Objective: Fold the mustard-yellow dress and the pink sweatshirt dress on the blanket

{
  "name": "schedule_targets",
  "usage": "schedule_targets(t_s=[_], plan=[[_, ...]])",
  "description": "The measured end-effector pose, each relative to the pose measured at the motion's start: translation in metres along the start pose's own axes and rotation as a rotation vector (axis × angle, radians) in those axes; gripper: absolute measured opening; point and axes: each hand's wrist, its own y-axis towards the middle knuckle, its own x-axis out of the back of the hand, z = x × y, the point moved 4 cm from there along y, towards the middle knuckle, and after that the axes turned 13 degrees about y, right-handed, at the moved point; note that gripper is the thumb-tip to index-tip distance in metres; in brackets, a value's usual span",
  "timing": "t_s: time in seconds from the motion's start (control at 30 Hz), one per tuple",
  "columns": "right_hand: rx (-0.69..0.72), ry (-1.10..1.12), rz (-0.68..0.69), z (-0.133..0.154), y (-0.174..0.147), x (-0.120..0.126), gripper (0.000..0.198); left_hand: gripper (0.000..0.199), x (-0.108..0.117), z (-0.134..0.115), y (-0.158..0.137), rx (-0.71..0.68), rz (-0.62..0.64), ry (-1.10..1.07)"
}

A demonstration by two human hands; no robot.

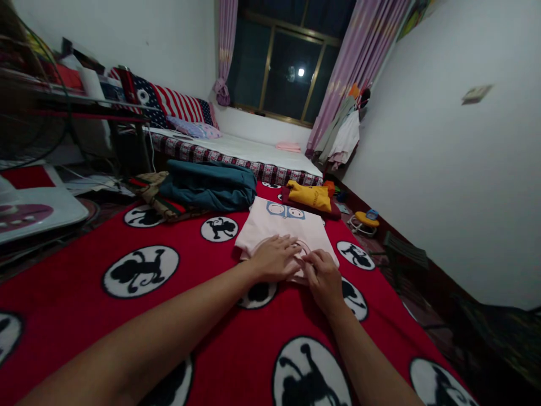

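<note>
We note, at far left, a fan base beside the red blanket with its black-and-white figure medallions. Further in lies a folded teal garment. Our left hand lies palm-down on the pale pink shirt, fingers spread and flat on the near hem. The shirt sits mid-blanket, partly folded, printed side up. Our right hand rests just beside the left, fingertips pinching the cloth at the near right edge. Judgement: the shirt is light, soft and limp, no stiffness; it will sag and crease if lifted from one point. Best held at two hem corners or along a fold. Beyond, a yellow garment.
</note>
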Motion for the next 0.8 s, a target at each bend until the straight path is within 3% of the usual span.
schedule_targets(t_s=[0.13,0.23,0.33,0.4,0.5,0.57,0.7,0.8], plan=[[-0.151,-0.006,0.043,-0.009,0.024,0.002,0.037,0.046,-0.006,-0.007,-0.010,-0.019,-0.058,0.012],[-0.280,0.221,0.094,-0.017,0.068,-0.011,0.036,0.048,-0.002,-0.007,-0.012,-0.017,-0.076,0.011],[-0.203,0.496,0.154,-0.013,0.115,-0.039,0.012,0.051,-0.001,-0.006,-0.010,-0.014,-0.069,0.023],[-0.165,0.527,0.233,-0.012,0.135,-0.061,0.022,0.052,-0.002,-0.006,-0.010,0.002,-0.072,0.024],[-0.230,0.522,0.364,-0.020,0.141,-0.090,0.032,0.047,-0.002,-0.006,-0.011,0.028,-0.069,-0.001],[-0.284,0.584,0.407,-0.028,0.136,-0.101,0.028,0.041,-0.002,-0.007,-0.011,0.031,-0.061,-0.011],[-0.379,0.791,0.386,-0.037,0.126,-0.103,0.009,0.038,-0.002,-0.007,-0.010,0.025,-0.095,-0.012],[-0.389,0.867,0.335,-0.035,0.125,-0.100,0.020,0.035,-0.003,-0.007,-0.010,0.020,-0.112,-0.002]])
